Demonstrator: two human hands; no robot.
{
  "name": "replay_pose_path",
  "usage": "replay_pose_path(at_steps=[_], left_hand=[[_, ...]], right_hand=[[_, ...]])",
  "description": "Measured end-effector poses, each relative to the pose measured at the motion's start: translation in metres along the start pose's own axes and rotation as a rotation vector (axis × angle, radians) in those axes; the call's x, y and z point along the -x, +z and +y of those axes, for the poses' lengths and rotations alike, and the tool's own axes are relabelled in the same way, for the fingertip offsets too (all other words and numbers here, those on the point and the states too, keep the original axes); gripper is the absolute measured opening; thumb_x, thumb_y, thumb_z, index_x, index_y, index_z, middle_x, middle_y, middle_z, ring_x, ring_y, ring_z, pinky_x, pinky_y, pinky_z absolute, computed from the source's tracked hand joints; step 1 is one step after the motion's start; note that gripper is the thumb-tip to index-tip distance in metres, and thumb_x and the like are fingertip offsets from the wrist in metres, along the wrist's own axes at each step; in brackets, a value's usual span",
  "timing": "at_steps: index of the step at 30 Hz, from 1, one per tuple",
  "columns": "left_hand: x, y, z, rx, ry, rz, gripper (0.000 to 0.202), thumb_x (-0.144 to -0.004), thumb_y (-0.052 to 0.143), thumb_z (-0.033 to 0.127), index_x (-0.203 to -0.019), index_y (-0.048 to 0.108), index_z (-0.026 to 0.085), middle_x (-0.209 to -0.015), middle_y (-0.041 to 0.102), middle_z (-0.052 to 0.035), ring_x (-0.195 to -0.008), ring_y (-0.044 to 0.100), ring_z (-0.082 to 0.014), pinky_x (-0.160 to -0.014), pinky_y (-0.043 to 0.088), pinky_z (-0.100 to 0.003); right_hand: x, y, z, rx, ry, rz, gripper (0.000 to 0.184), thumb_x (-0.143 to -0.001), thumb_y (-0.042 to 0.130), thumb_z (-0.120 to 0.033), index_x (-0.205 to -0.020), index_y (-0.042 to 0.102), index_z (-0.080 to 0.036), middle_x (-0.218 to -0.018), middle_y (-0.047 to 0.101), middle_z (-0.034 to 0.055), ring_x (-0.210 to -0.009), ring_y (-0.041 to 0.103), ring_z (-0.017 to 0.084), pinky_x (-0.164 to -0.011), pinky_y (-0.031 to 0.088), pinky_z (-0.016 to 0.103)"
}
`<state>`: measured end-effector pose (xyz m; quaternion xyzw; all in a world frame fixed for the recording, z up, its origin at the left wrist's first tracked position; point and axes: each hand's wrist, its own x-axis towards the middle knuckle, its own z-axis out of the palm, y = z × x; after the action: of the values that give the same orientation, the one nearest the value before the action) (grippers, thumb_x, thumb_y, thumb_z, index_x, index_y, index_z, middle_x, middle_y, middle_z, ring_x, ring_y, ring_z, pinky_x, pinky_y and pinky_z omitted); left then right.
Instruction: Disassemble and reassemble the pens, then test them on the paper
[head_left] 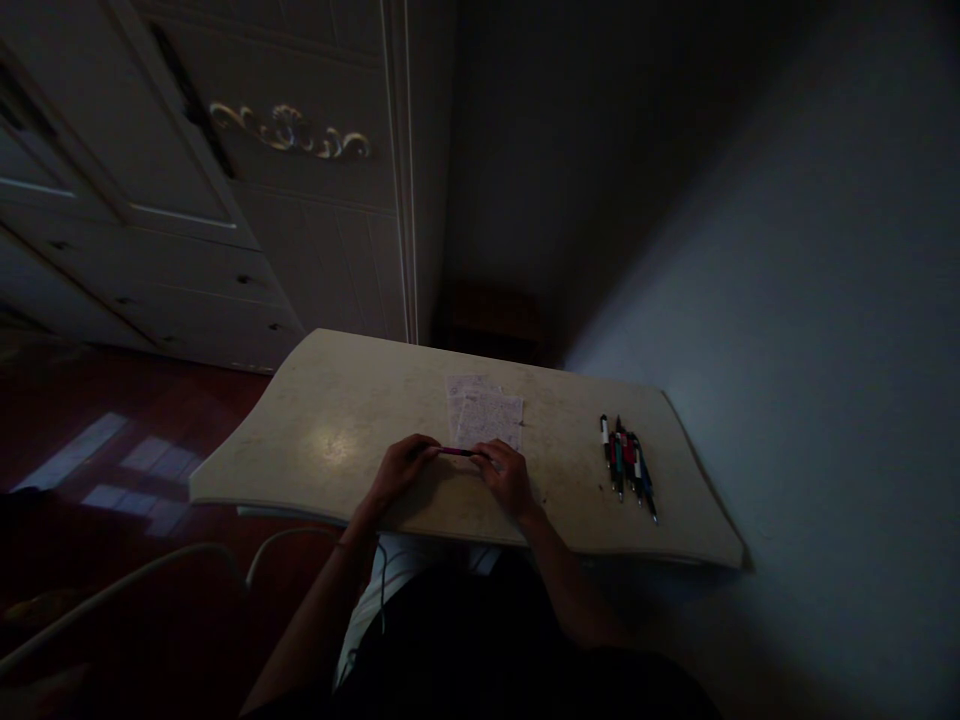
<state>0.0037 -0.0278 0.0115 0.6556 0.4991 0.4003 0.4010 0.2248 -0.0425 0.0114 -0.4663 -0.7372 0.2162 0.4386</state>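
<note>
Between my two hands a dark pen with a pinkish-purple barrel [455, 452] is held level, just above the table's near half. My left hand [405, 465] pinches its left end. Fingers of my right hand [508, 476] close on the right end. Right behind the pen lie papers with small print [491, 415], overlapping each other on the tabletop. To the right of my right hand rests a loose bunch of pens [628, 460] in white, red, green, blue and black. The dim light hides the pen's finer details.
The pale, stained table [360, 400] has a wavy front edge close to my body. A wall [840, 350] runs along its right side. Behind and left stands a cabinet [315, 240] with drawers. A pale curved tube [150, 575] is at lower left above the reddish floor.
</note>
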Motion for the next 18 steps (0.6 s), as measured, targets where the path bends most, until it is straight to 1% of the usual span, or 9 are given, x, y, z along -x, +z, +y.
replay_pose_path(at_steps=[4, 5, 8, 9, 11, 13, 14, 16, 18], left_hand=[[0.0010, -0.0009, -0.0097, 0.073, 0.075, 0.045, 0.026, -0.079, 0.064, 0.042, -0.092, 0.068, 0.020, -0.095, 0.070, -0.0077, -0.089, 0.065, -0.0215, -0.080, 0.053, -0.034], [0.0013, -0.0009, -0.0110, 0.095, 0.081, 0.057, 0.030, -0.077, 0.067, 0.042, -0.097, 0.066, 0.019, -0.099, 0.069, -0.0084, -0.090, 0.065, -0.0215, -0.081, 0.054, -0.034], [0.0018, 0.0000, -0.0106, 0.118, 0.072, 0.079, 0.051, -0.073, 0.072, 0.043, -0.116, 0.059, 0.019, -0.112, 0.066, -0.0103, -0.092, 0.065, -0.0210, -0.079, 0.054, -0.032], [0.0016, 0.0006, -0.0094, 0.105, 0.061, 0.071, 0.051, -0.075, 0.069, 0.044, -0.117, 0.059, 0.018, -0.111, 0.066, -0.0103, -0.091, 0.065, -0.0208, -0.079, 0.053, -0.032], [0.0009, 0.0019, -0.0064, 0.048, 0.028, 0.041, 0.039, -0.083, 0.058, 0.048, -0.106, 0.064, 0.017, -0.099, 0.070, -0.0089, -0.086, 0.066, -0.0204, -0.077, 0.052, -0.031], [-0.0002, 0.0030, -0.0041, -0.021, -0.006, 0.010, 0.037, -0.088, 0.047, 0.048, -0.089, 0.068, 0.016, -0.084, 0.070, -0.0069, -0.078, 0.065, -0.0201, -0.072, 0.051, -0.031], [-0.0007, 0.0033, -0.0036, -0.050, -0.009, 0.001, 0.038, -0.088, 0.046, 0.047, -0.083, 0.068, 0.017, -0.079, 0.070, -0.0064, -0.075, 0.065, -0.0201, -0.071, 0.051, -0.030], [-0.0015, 0.0030, -0.0039, -0.086, 0.008, 0.002, 0.034, -0.086, 0.049, 0.044, -0.080, 0.068, 0.017, -0.077, 0.070, -0.0059, -0.072, 0.065, -0.0203, -0.070, 0.051, -0.031], [-0.0017, 0.0019, -0.0049, -0.102, 0.042, -0.008, 0.028, -0.084, 0.052, 0.041, -0.082, 0.069, 0.018, -0.080, 0.071, -0.0060, -0.075, 0.065, -0.0205, -0.073, 0.051, -0.031]], right_hand=[[0.0024, 0.0010, 0.0019, 0.015, 0.019, -0.014, 0.018, -0.091, 0.060, -0.032, -0.093, 0.073, -0.020, -0.085, 0.072, 0.0075, -0.079, 0.066, 0.019, -0.076, 0.052, 0.032], [0.0028, 0.0011, 0.0020, 0.012, 0.023, -0.010, 0.019, -0.091, 0.060, -0.033, -0.093, 0.073, -0.020, -0.085, 0.072, 0.0075, -0.079, 0.066, 0.019, -0.076, 0.052, 0.031], [0.0029, 0.0010, 0.0013, 0.009, 0.030, -0.001, 0.020, -0.091, 0.059, -0.034, -0.093, 0.073, -0.020, -0.085, 0.071, 0.0074, -0.079, 0.066, 0.019, -0.075, 0.052, 0.031], [0.0026, 0.0010, 0.0009, 0.013, 0.031, 0.002, 0.020, -0.091, 0.058, -0.035, -0.093, 0.073, -0.020, -0.084, 0.071, 0.0074, -0.079, 0.066, 0.019, -0.075, 0.052, 0.031], [0.0020, 0.0015, 0.0006, 0.029, 0.026, 0.013, 0.021, -0.092, 0.058, -0.035, -0.092, 0.073, -0.020, -0.083, 0.071, 0.0075, -0.078, 0.065, 0.020, -0.074, 0.051, 0.031], [0.0015, 0.0026, 0.0013, 0.060, 0.017, 0.019, 0.020, -0.092, 0.058, -0.034, -0.091, 0.073, -0.020, -0.083, 0.071, 0.0075, -0.078, 0.065, 0.020, -0.075, 0.050, 0.032], [0.0015, 0.0033, 0.0021, 0.081, 0.016, 0.016, 0.020, -0.092, 0.058, -0.033, -0.091, 0.072, -0.020, -0.083, 0.071, 0.0074, -0.079, 0.064, 0.020, -0.076, 0.049, 0.032], [0.0022, 0.0049, 0.0043, 0.131, 0.022, -0.003, 0.017, -0.092, 0.059, -0.031, -0.091, 0.072, -0.020, -0.083, 0.071, 0.0073, -0.079, 0.064, 0.020, -0.077, 0.048, 0.033], [0.0034, 0.0062, 0.0068, 0.182, 0.032, -0.024, 0.015, -0.092, 0.058, -0.029, -0.092, 0.071, -0.020, -0.084, 0.072, 0.0069, -0.080, 0.063, 0.020, -0.077, 0.046, 0.033]])
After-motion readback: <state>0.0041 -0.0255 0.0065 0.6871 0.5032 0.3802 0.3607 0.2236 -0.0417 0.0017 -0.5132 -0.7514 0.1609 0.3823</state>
